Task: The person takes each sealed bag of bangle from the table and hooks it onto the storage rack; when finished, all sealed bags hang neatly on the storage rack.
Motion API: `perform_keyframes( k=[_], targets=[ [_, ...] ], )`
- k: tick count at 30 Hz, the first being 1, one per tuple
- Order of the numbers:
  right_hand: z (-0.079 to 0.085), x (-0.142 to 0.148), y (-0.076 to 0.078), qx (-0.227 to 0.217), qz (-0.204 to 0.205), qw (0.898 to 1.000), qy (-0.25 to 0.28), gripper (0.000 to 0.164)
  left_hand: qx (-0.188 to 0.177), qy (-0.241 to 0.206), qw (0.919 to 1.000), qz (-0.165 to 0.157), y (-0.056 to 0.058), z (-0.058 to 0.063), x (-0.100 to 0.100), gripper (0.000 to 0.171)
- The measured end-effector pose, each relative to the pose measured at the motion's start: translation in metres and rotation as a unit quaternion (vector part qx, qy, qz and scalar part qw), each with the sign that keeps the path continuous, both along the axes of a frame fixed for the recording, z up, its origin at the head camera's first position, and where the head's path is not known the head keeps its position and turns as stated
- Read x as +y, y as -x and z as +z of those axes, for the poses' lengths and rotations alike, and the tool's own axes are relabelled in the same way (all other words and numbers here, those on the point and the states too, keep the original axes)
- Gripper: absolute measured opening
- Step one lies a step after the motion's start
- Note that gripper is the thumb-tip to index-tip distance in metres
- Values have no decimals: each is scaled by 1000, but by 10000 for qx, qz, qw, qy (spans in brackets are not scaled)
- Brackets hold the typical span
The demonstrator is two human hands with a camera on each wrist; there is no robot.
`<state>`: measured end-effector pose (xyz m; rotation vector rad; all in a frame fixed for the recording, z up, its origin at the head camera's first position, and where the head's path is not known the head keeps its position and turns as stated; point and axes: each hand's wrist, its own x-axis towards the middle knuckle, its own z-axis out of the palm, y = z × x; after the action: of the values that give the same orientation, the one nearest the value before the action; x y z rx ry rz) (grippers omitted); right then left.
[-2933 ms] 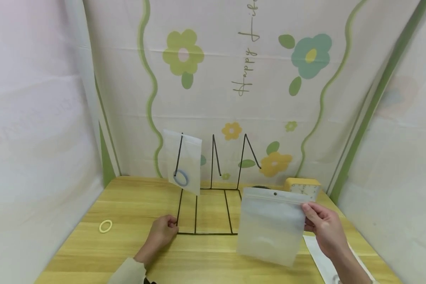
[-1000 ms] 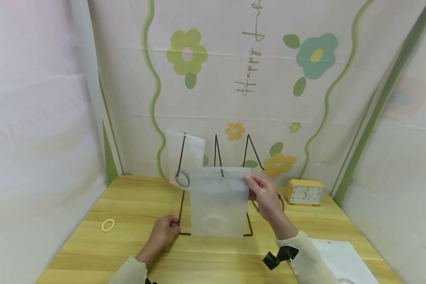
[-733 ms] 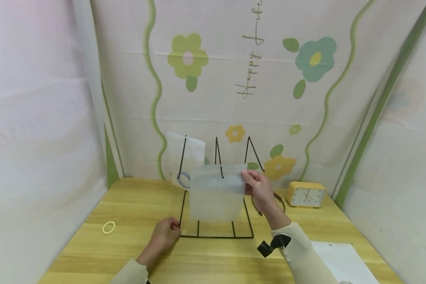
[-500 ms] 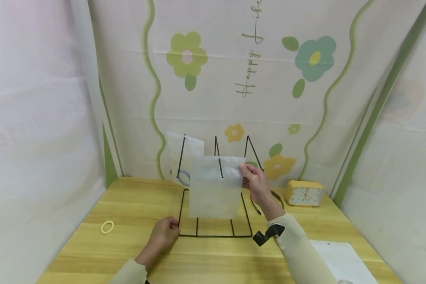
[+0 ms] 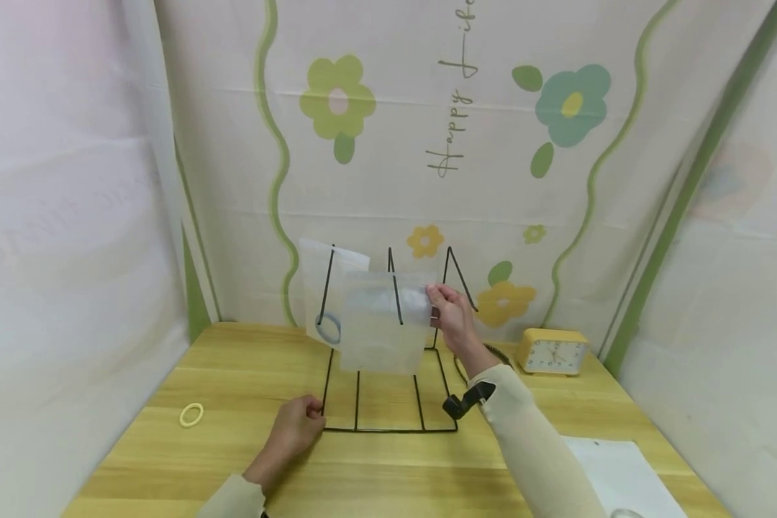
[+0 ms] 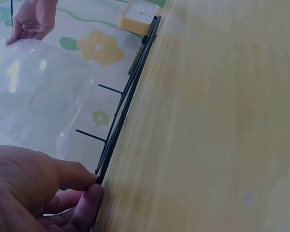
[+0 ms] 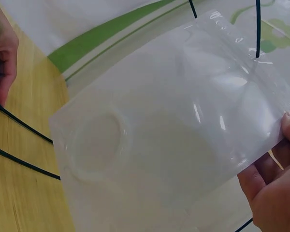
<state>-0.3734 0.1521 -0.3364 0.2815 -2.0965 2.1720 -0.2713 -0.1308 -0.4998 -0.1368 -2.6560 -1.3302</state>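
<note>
My left hand (image 5: 296, 428) pinches the front left corner of a black wire rack (image 5: 395, 431) on the table; its thumb and finger close on the wire in the left wrist view. My right hand (image 5: 455, 320) pinches the upper right edge of a frosted zip bag (image 5: 382, 338) at the rack's middle prong. That prong's front length shows before the bag, and in the right wrist view a wire meets its top strip. A pale ring (image 7: 122, 130) lies inside this bag. On the left prong hangs another zip bag (image 5: 314, 280) with a blue ring (image 5: 331, 342) in it.
A yellow ring (image 5: 183, 419) lies on the table's left. A yellow alarm clock (image 5: 552, 352) stands at the back right, near a dark curved band (image 5: 495, 352). Another white bag (image 5: 621, 475) lies at the front right. Printed curtains enclose the table's back and sides.
My right hand has carried the bag from the right side to the middle prong, then up and back along it. My left hand has stayed on the rack's corner.
</note>
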Motion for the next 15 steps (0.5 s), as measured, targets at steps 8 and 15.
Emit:
perform_keyframes(
  k=[8, 15],
  targets=[
    [1, -4, 16, 159, -328, 9990, -246, 40, 75, 38, 10000, -53, -1, -2, -1, 22],
    [4, -5, 23, 183, -263, 9988, -370, 43, 46, 1, 10000, -89, -2, -2, -3, 23]
  ],
)
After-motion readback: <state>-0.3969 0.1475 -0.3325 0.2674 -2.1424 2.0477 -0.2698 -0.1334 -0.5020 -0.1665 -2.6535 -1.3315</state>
